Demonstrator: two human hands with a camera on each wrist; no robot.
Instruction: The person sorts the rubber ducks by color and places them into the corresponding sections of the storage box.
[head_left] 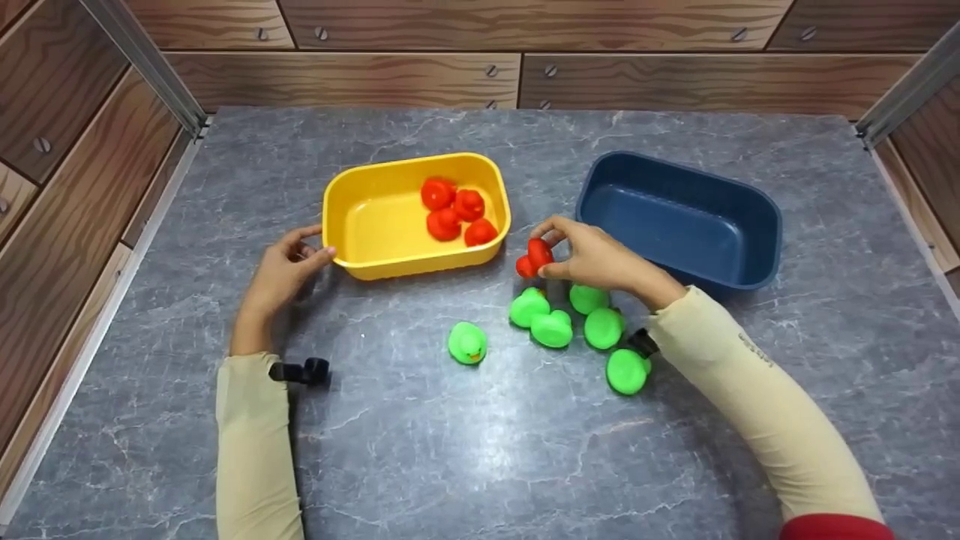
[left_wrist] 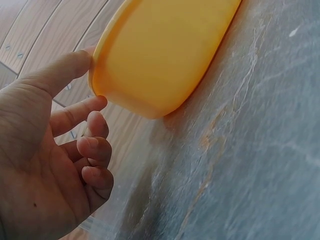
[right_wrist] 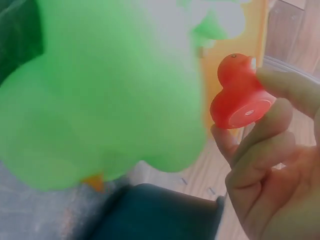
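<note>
My right hand (head_left: 600,259) pinches a red rubber duck (head_left: 538,256) between thumb and fingers, just right of the yellow tub (head_left: 375,232). The right wrist view shows this red duck (right_wrist: 240,95) tilted, its flat base partly visible. At the tub's left end, my left hand (head_left: 281,270) holds the rim with thumb and index finger; the other fingers are curled loosely in the left wrist view. Several red ducks (head_left: 444,223) lie inside the tub's right half. Below my right hand, several green rubber ducks (head_left: 551,328) sit on the table, some tipped over.
A dark blue tub (head_left: 675,217) stands at the right, partly behind my right forearm. One green duck (head_left: 467,343) stands apart, left of the group. Wood-patterned panels (head_left: 405,79) border the grey marbled table (head_left: 420,450) at the back and sides.
</note>
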